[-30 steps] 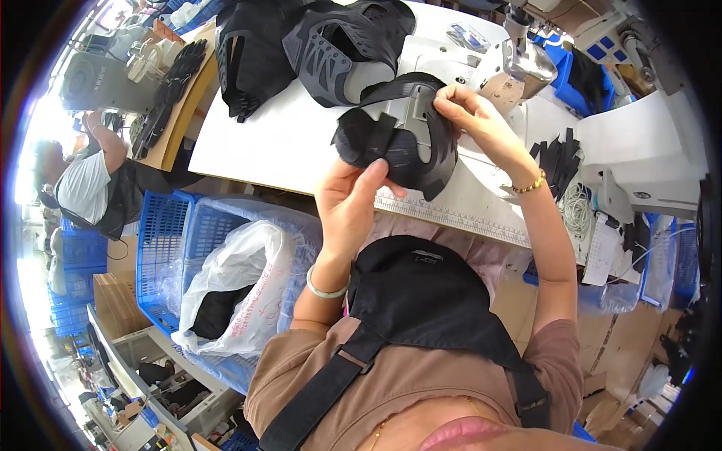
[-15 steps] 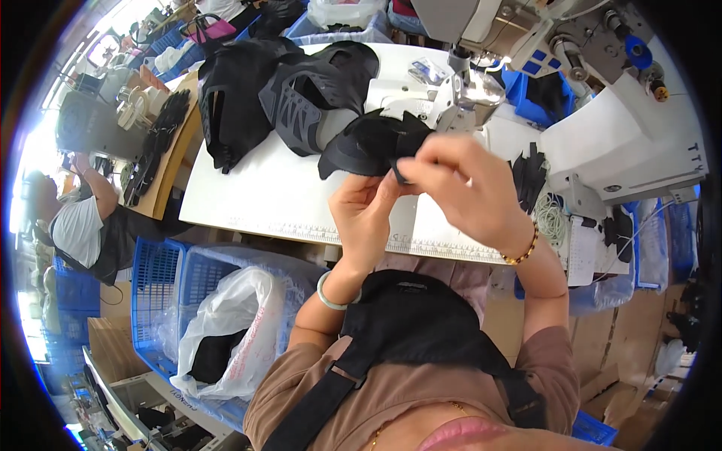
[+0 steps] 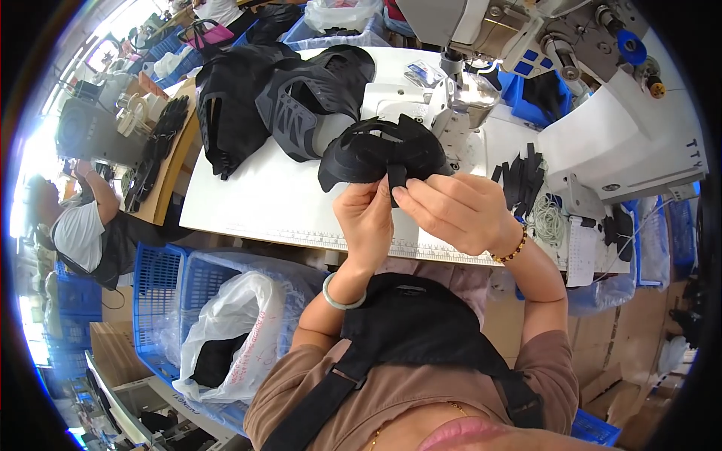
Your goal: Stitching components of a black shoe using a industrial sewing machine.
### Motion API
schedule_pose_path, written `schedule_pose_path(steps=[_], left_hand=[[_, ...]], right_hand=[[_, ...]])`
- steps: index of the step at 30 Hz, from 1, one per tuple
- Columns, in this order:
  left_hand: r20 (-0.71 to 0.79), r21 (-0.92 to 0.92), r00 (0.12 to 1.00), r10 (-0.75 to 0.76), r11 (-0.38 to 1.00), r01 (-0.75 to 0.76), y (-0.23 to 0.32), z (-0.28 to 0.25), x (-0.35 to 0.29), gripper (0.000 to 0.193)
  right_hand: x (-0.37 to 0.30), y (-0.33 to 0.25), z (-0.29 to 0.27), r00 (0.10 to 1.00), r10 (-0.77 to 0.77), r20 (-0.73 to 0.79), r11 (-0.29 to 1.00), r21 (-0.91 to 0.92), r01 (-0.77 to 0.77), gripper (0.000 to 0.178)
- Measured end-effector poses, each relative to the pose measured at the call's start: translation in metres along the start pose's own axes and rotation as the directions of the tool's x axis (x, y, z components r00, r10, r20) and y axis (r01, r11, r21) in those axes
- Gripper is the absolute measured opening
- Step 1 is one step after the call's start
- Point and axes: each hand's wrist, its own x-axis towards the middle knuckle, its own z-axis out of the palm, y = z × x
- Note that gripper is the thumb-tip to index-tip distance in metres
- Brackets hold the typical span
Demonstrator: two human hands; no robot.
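A black shoe upper (image 3: 351,159) is held up over the front of the white table (image 3: 248,195), its heel edge toward me. From the middle of that edge hangs a short black fabric tab (image 3: 397,179). My left hand (image 3: 364,225) pinches the upper's edge just left of the tab, thumb on top. The fingertips of my right hand (image 3: 462,214) are closed on the tab's right side. To the left, a dark grey shoe upper (image 3: 331,83) lies overlapping a black shoe upper (image 3: 233,113).
Behind my hands stands a sewing machine (image 3: 628,139). Black strips (image 3: 523,171) and a coil of pale cord (image 3: 549,214) lie at right. A blue basket (image 3: 159,282) with a white plastic bag (image 3: 259,301) sits low left. Another person (image 3: 83,225) works at far left.
The shoe upper has turned so its heel edge faces me more squarely. My right hand has moved lower, from blurred motion to a steadier pinch on the tab.
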Motion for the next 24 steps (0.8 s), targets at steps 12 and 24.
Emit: schedule_pose_path(steps=[12,24], left_hand=[[0.438,-0.117,0.795,-0.420,0.850,0.514,0.035,-0.048,0.001,0.039],[-0.186,0.209,0.982,-0.012,0.977,0.052,0.122,-0.203,0.094,0.021]], right_hand=[[0.021,-0.026,-0.012,0.866,0.387,0.316,0.864,0.203,-0.460,0.026],[0.048,-0.095,0.191,0.939,-0.267,0.218,0.938,0.280,0.202,0.030]])
